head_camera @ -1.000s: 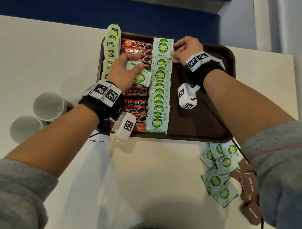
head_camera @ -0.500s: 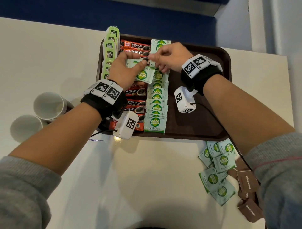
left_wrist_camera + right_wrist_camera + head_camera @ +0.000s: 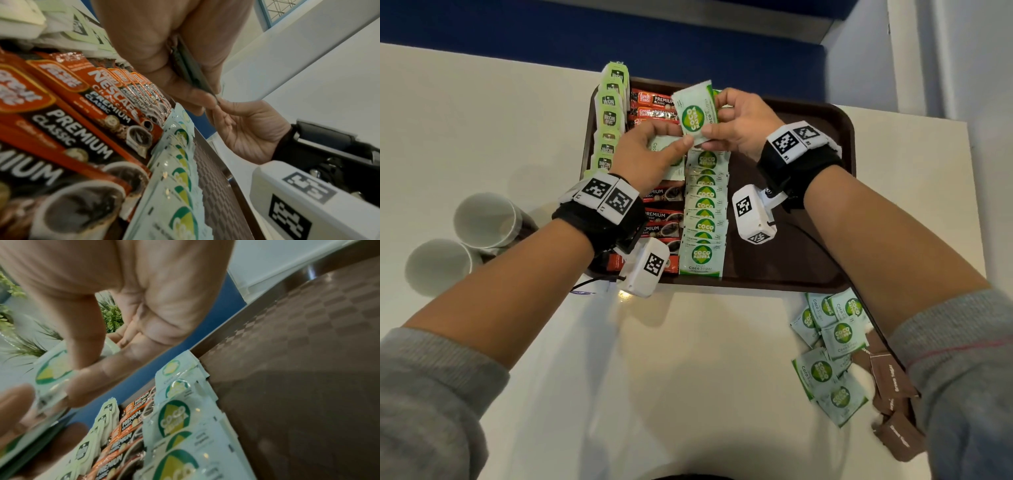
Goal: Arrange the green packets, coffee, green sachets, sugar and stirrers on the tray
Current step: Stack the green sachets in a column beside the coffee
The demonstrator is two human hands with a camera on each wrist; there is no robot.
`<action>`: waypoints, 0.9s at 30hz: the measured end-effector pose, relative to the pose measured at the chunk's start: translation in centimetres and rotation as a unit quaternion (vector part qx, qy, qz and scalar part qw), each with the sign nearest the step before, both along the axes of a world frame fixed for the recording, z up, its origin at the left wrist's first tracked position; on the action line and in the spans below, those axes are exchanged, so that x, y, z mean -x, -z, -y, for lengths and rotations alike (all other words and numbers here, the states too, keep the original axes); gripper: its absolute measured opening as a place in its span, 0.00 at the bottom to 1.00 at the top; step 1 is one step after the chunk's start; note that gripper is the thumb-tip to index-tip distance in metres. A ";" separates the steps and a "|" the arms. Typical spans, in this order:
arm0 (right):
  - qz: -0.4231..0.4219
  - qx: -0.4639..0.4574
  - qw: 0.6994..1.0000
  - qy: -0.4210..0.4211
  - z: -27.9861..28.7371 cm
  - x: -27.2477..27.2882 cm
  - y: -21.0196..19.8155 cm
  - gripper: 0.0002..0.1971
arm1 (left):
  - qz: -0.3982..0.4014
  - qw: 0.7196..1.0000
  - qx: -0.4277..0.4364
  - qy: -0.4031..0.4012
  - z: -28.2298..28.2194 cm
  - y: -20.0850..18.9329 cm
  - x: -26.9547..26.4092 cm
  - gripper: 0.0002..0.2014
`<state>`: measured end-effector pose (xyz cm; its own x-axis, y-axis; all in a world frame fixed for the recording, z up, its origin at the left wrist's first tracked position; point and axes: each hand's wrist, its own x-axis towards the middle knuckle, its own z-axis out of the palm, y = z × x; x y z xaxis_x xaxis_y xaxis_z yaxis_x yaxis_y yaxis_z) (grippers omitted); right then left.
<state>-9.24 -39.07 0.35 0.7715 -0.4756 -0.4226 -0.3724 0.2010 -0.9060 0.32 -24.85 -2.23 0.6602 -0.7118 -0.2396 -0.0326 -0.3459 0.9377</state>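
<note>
On the brown tray (image 3: 791, 253) lie a column of green tea packets (image 3: 608, 118), a column of coffee sticks (image 3: 662, 219) and a row of overlapping green sachets (image 3: 703, 222). My left hand (image 3: 654, 154) hovers over the coffee column and grips a small stack of green sachets (image 3: 666, 150), seen edge-on in the left wrist view (image 3: 191, 69). My right hand (image 3: 739, 125) pinches one green sachet (image 3: 697, 114) between thumb and fingers, lifted above the far end of the row and touching the left thumb. The right wrist view shows that sachet (image 3: 53, 369) under my thumb.
Loose green sachets (image 3: 828, 346) and brown sugar packets (image 3: 890, 387) lie on the white table at the near right, partly under my right sleeve. Two paper cups (image 3: 482, 219) stand left of the tray. The tray's right half (image 3: 298, 353) is bare.
My right hand left the far end of the sachet row, came to my left hand, and now lifts one sachet out of the stack held there. The left hand barely moved.
</note>
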 end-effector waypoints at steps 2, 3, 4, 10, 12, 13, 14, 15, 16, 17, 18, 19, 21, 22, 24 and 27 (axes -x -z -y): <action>0.005 -0.021 1.000 0.005 -0.3 0.0 0.2 0.12 | 0.006 1.000 -0.001 0.009 0.3 -0.1 0.3 0.05; 0.001 -0.023 1.000 -0.003 -0.4 0.0 0.2 0.15 | 0.015 1.000 -0.001 0.009 0.4 -0.1 0.4 0.05; -0.006 -0.011 1.000 -0.018 -0.4 0.1 0.3 0.18 | 0.022 1.000 -0.003 0.009 0.5 -0.1 0.4 0.04; -0.036 0.185 0.980 -0.057 0.5 0.7 -0.4 0.05 | 0.101 0.989 -0.082 0.065 0.3 -0.4 0.0 0.06; -0.060 0.256 0.961 -0.084 1.0 0.6 -0.9 0.06 | 0.116 0.986 -0.095 0.072 0.3 -0.4 -0.1 0.08; -0.079 0.284 0.951 -0.094 1.2 0.5 -1.0 0.08 | 0.115 0.986 -0.097 0.068 0.3 -0.4 -0.2 0.08; -0.097 0.307 0.942 -0.096 1.5 0.5 -0.9 0.09 | 0.108 0.988 -0.096 0.062 0.3 -0.3 -0.3 0.09; -0.108 0.324 0.935 -0.089 1.9 0.5 -0.8 0.10 | 0.098 0.990 -0.092 0.053 0.3 -0.3 -0.5 0.09; -0.115 0.334 0.933 -0.072 2.3 0.5 -0.5 0.10 | 0.088 0.991 -0.088 0.043 0.2 -0.3 -0.6 0.10; -0.117 0.337 0.933 -0.045 2.6 0.6 -0.2 0.10 | 0.082 0.992 -0.086 0.035 0.1 -0.3 -0.7 0.11; -0.118 0.337 0.934 -0.011 2.9 0.7 0.1 0.10 | 0.083 0.992 -0.087 0.028 0.0 -0.4 -0.8 0.13; -0.117 0.331 0.936 0.026 3.2 0.7 0.5 0.08 | 0.089 0.992 -0.088 0.022 -0.1 -0.3 -0.8 0.15; -0.114 0.309 0.941 0.079 3.6 0.8 1.1 0.06 | 0.099 0.991 -0.090 0.014 -0.3 -0.2 -1.0 0.18; -0.111 0.298 0.943 0.093 3.7 0.8 1.3 0.08 | 0.100 0.991 -0.088 0.011 -0.3 -0.2 -1.0 0.18; -0.099 0.279 0.948 0.117 3.9 0.7 1.9 0.10 | 0.097 0.992 -0.085 0.009 -0.4 -0.2 -1.0 0.18; -0.092 0.256 0.953 0.136 3.9 0.4 2.6 0.11 | 0.090 0.992 -0.090 0.007 -0.3 -0.1 -1.0 0.17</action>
<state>-9.69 -42.94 -2.25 0.5250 -0.8279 -0.1972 -0.5316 -0.1381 -0.8357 1.29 -24.52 -2.14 0.6936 -0.6778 -0.2439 -0.1994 -0.5060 0.8392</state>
